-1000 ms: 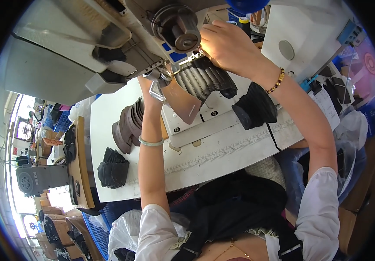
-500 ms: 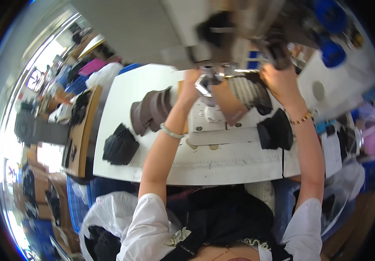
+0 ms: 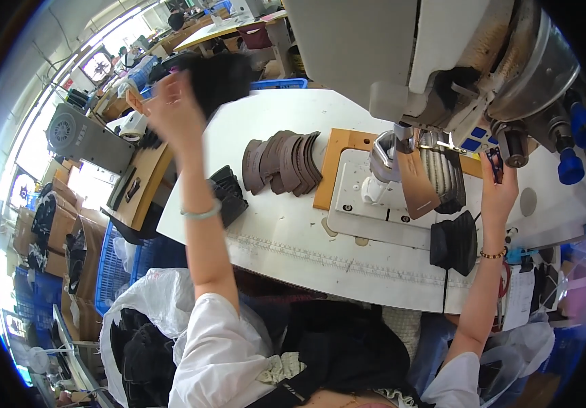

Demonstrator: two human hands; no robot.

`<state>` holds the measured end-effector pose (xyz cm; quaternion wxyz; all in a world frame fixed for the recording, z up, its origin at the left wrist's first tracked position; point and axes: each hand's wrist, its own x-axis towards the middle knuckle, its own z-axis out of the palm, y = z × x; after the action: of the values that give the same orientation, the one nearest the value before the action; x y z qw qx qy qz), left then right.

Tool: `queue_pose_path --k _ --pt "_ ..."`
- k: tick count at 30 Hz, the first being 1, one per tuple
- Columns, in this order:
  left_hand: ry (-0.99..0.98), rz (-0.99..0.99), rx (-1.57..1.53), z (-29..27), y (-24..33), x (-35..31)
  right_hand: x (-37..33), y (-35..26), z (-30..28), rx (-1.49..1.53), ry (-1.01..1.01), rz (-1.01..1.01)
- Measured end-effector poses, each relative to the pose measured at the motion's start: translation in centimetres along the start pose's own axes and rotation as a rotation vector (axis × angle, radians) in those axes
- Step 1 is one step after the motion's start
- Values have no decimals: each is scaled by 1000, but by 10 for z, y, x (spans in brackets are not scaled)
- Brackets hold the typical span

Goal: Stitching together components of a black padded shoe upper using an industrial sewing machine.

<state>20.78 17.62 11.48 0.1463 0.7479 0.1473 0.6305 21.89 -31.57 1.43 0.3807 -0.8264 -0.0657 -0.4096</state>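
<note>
At the upper left my left hand (image 3: 176, 112) is raised and smeared by motion. A blurred black piece of material (image 3: 223, 80) is beside its fingers; whether they grip it I cannot tell. To the right of the sewing machine's needle area my right hand (image 3: 500, 190) is closed around a small dark tool (image 3: 494, 163), which looks like thread snips. A brown curved piece (image 3: 416, 183) hangs by the metal presser parts (image 3: 384, 156). Next to it is a bundle of dark pieces with pale edges (image 3: 448, 170).
The sewing machine head (image 3: 361, 54) overhangs the white table (image 3: 286, 251). Brown curved pieces (image 3: 282, 163) lie fanned out left of the wooden plate (image 3: 327, 166). Black stacks sit at the left (image 3: 228, 194) and right (image 3: 453, 243). A plastic bag (image 3: 163, 289) stands at lower left.
My left hand has moved from the machine to the upper left, with a black piece now beside it. My right hand has shifted right and lower. The view has tilted and moved.
</note>
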Motion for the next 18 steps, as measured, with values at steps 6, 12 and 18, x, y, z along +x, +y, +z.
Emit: queue_pose_path --k 6,12,18 --pt "-401 -179 199 -82 -192 44 1 -18 0 85 -38 -1" --pt "-945 -547 -448 -75 -207 -45 -6 -15 -5 108 110 -56" --pt "-992 -279 -419 -49 -199 -94 -71 -61 -63 -54 259 -282"
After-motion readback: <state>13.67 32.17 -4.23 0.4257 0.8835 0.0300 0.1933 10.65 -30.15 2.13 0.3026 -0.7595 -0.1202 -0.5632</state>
